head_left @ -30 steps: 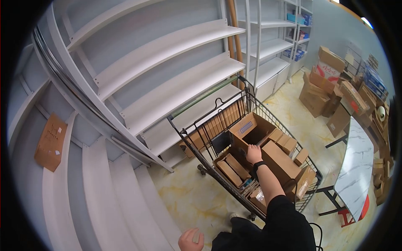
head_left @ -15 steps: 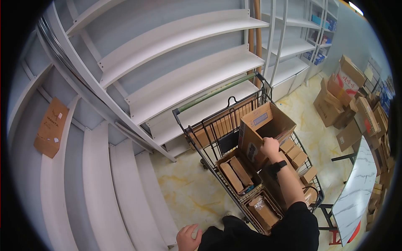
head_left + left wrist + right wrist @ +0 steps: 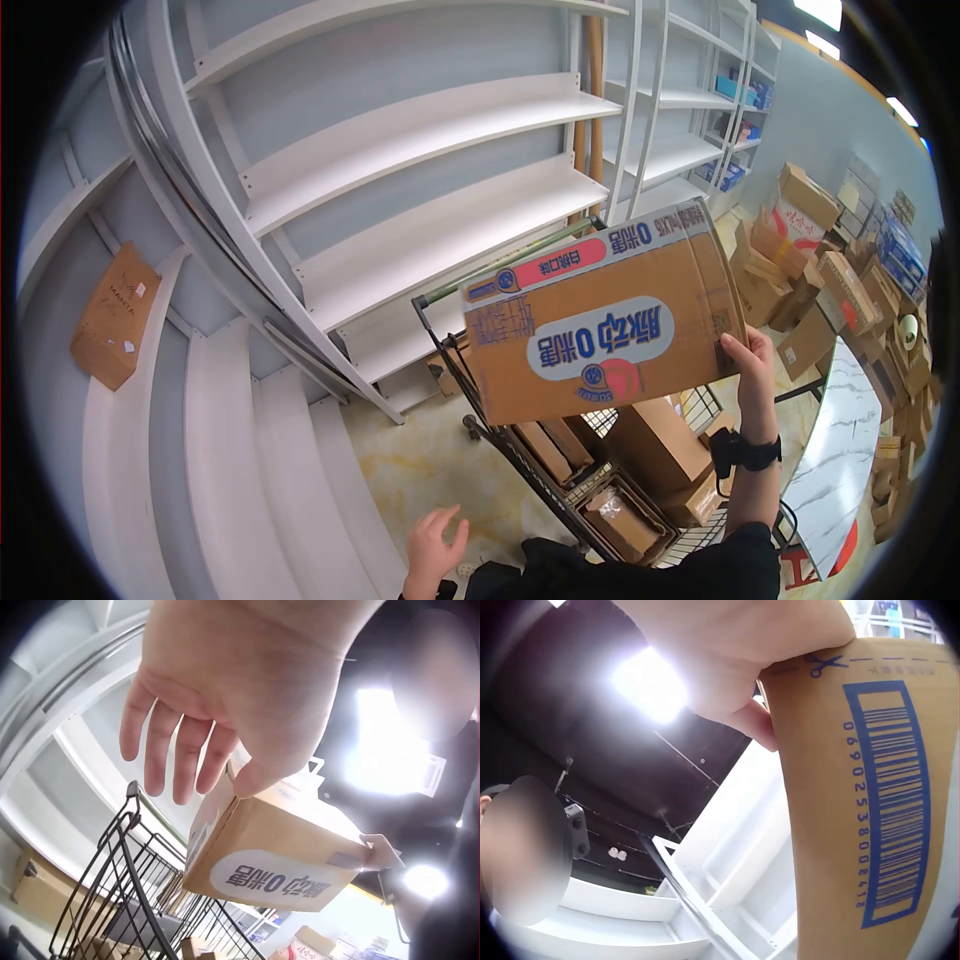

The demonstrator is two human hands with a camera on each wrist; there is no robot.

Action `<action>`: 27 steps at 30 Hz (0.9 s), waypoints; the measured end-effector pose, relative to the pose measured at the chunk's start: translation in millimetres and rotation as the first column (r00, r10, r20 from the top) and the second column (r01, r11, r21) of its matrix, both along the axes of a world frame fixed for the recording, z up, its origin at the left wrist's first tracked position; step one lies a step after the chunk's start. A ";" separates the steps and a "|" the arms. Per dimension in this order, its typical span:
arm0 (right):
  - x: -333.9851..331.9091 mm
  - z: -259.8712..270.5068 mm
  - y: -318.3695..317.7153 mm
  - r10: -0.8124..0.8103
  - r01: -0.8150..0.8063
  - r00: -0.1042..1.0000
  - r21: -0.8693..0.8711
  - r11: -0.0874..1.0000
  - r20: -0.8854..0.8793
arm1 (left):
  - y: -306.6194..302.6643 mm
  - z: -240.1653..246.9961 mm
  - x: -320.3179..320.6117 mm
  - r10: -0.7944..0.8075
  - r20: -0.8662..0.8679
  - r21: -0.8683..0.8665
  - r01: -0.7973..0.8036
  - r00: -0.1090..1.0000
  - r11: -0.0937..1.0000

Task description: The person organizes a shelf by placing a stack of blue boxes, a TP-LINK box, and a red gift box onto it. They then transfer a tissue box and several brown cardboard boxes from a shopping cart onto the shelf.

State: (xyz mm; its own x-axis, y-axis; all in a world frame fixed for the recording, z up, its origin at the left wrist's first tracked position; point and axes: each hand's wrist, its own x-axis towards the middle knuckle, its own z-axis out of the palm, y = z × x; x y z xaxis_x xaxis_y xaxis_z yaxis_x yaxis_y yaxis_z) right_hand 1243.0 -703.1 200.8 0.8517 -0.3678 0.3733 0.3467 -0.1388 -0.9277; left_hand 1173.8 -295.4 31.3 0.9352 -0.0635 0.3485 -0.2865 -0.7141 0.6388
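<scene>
Raised over the shopping cart (image 3: 503,443) is a brown cardboard carton (image 3: 600,340) with blue and pink printing that stands upside down. My right hand (image 3: 755,365) grips its right edge, the thumb lying on the printed side. A barcode shows on the carton's end (image 3: 825,825) in the right wrist view, with the right hand (image 3: 735,652) over its top corner. Low on the left, my left hand (image 3: 435,548) holds nothing, its fingers loosely extended. In the left wrist view those fingers overlap the carton (image 3: 270,877).
More boxes (image 3: 660,440) sit in the cart. White shelving (image 3: 430,220) runs behind and along the left, with a MANTA box (image 3: 115,320) on one shelf. To the right stand a marble-patterned table (image 3: 840,440), a red stool (image 3: 845,550) and a heap of cartons (image 3: 840,300).
My right hand has lifted the carton out of the cart and turned it, so its printed side faces me. The left hand has risen slightly with its fingers spread more.
</scene>
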 end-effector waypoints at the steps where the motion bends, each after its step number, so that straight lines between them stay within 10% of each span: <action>1: -5.7 4.0 9.8 -0.001 0.001 1.000 0.051 0.999 0.008 | 7.6 5.3 2.2 0.008 0.015 -0.007 -0.008 1.000 1.000; 10: -18.3 28.7 123.8 0.265 -0.289 0.950 0.141 0.947 0.165 | 117.8 27.5 -20.3 0.230 0.189 -0.267 -0.175 0.955 0.948; 16: -16.3 52.2 186.2 0.555 -0.547 0.827 -0.093 0.832 0.092 | 181.3 31.0 -68.6 0.446 0.230 -0.647 -0.206 0.865 0.734; 20: -12.0 80.4 243.3 0.734 -0.647 0.676 -0.428 0.631 0.061 | 214.1 17.5 -96.3 0.301 0.151 -0.650 -0.135 0.942 0.748; 22: -9.8 95.5 279.6 0.871 -0.600 0.491 -0.718 0.351 0.015 | 216.7 17.6 -108.4 0.188 0.145 -0.600 -0.065 0.971 0.797; 27: -16.7 108.5 368.1 0.968 -0.488 0.197 -0.872 -0.043 -0.157 | 229.8 29.9 -129.4 0.278 0.319 -0.456 -0.110 0.906 0.883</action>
State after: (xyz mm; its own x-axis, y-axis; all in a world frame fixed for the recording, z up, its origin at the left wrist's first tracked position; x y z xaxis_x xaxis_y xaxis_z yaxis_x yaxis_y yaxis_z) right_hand 1226.3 -335.1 309.4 0.0297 0.9326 0.3597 0.9249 0.1108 -0.3636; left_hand 1044.4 -65.6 61.2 0.7117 0.3360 0.6169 -0.4419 -0.4686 0.7650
